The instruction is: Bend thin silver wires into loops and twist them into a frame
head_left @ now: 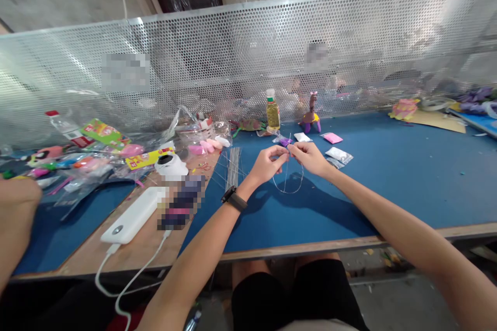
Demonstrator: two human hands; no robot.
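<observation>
Over the blue mat, my left hand [269,164] and my right hand [310,158] meet with fingertips pinched together. Between them they grip a thin metal wire [288,193], bent into a round loop that hangs below the fingers. A straight length of it crosses the loop, and a short end sticks up above. The exact point where the fingers hold it is too small to make out. Just beyond the fingertips lies a small purple packet [285,141]. A bundle of straight wires [233,168] rests on the mat left of my left hand.
Small packets, one white [302,137] and one pink [332,137], lie beyond my right hand. Behind stand an oil-coloured bottle [273,114] and a giraffe-like figure [310,114] against a perforated metal screen [248,57]. To the left are a white power bank [134,215] and another person's arm [17,212].
</observation>
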